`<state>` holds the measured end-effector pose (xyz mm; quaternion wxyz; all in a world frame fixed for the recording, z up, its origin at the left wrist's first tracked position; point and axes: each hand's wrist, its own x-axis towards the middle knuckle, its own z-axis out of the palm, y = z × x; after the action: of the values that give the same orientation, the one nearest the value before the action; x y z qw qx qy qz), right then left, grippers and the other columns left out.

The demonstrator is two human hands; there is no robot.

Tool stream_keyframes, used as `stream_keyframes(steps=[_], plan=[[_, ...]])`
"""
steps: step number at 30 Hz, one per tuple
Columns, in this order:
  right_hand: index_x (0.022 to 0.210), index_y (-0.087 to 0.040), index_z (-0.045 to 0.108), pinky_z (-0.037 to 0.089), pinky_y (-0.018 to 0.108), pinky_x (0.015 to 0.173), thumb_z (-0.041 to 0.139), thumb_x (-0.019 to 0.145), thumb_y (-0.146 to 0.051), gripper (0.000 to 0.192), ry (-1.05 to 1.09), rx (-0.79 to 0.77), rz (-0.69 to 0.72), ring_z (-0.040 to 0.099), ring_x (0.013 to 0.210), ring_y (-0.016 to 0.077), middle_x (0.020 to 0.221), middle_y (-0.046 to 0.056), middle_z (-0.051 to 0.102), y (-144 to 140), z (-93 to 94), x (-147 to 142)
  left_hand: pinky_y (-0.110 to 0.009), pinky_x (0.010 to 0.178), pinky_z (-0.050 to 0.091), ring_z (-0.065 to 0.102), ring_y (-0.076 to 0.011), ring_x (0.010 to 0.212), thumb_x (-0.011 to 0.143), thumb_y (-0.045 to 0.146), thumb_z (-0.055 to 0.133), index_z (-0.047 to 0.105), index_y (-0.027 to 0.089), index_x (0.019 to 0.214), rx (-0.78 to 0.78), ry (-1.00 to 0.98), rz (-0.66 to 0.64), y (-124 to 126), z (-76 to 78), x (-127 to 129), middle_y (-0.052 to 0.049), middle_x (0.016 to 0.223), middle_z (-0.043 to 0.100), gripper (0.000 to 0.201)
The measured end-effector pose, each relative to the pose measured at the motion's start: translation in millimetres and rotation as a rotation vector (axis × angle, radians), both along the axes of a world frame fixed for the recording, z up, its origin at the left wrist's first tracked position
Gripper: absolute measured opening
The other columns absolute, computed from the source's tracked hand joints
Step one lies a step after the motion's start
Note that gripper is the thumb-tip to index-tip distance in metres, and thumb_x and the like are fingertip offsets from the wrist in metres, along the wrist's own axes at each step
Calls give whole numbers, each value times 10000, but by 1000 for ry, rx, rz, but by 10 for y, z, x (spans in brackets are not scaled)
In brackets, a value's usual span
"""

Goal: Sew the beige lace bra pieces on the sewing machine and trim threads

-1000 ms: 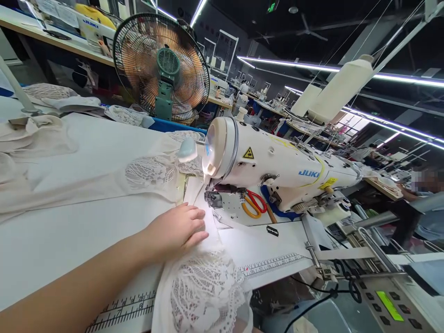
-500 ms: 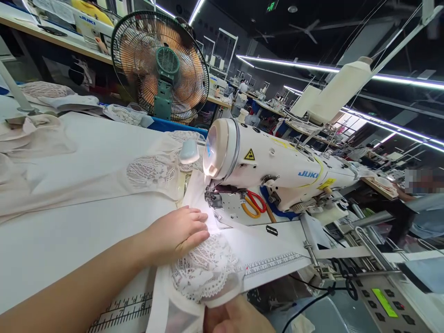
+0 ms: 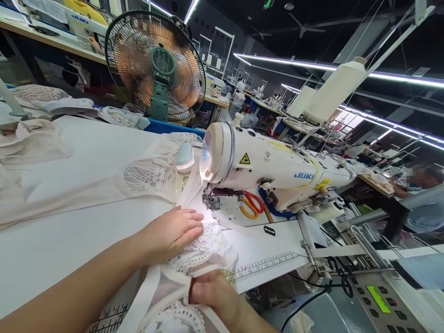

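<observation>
Risen into view, right hand (image 3: 217,298) apparently pinches lace fabric (image 3: 204,245) edge — left hand (image 3: 173,231) flat, released.

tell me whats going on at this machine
A person sits at a JUKI sewing machine with a piece of white lace-trimmed fabric lying on the table in front of the needle. The left hand lies flat on the fabric just short of the presser foot, while the right hand pinches its near edge at the table front. Orange-handled scissors lie under the machine arm, and a green fan stands behind.
</observation>
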<state>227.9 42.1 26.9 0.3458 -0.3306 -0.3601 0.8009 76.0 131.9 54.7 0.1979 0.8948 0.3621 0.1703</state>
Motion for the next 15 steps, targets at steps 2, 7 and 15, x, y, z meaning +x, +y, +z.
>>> stream_keyframes(steps=[2, 7, 15], plan=[[602, -153, 655, 458, 349, 755, 761, 513, -549, 420, -33, -2, -15, 589, 652, 203, 575, 20, 569, 41, -2, -17, -414, 1021, 354, 546, -220, 1128, 958, 419, 184, 688, 277, 982, 4, 3, 14, 2, 9, -12, -11, 1236, 623, 524], [700, -144, 698, 448, 334, 772, 765, 549, -506, 398, 31, 13, -42, 585, 648, 183, 624, 21, 603, 145, -65, -73, -416, 1004, 368, 536, -229, 1145, 954, 434, 171, 687, 275, 978, -8, 10, 32, 41, 42, -44, -6, 1241, 621, 541], [686, -146, 646, 433, 304, 705, 781, 468, -593, 515, -141, -41, -23, 529, 626, 147, 613, -3, 541, 224, 42, -182, -450, 1058, 314, 520, -238, 1178, 943, 438, 203, 673, 268, 1039, -36, 53, 62, 185, 26, -80, -19, 1253, 615, 509]])
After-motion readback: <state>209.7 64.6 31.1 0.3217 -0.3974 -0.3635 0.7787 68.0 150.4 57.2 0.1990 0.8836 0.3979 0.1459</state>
